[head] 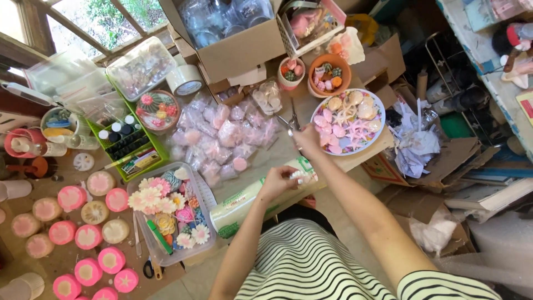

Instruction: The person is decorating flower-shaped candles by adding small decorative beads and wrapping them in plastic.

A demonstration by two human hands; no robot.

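Left hand (279, 182) closed around a small white piece (300, 176), pinched in the fingertips, sitting on top of the bubble wrap roll (256, 199). Roll lies across the table edge, just in front of the striped shirt (311, 266). Clear tray of flower shapes (169, 214) just left of the roll; pink round pots (83, 233) further left. Right hand (307, 136) beyond the roll, clenched on scissors (292, 121), blades pointing away. Pile of pink wrapped packets (222, 139) beyond the roll, left of the scissors. Plate of shell and star shapes (348, 121) right of the scissors. Cardboard box (239, 50) furthest back.
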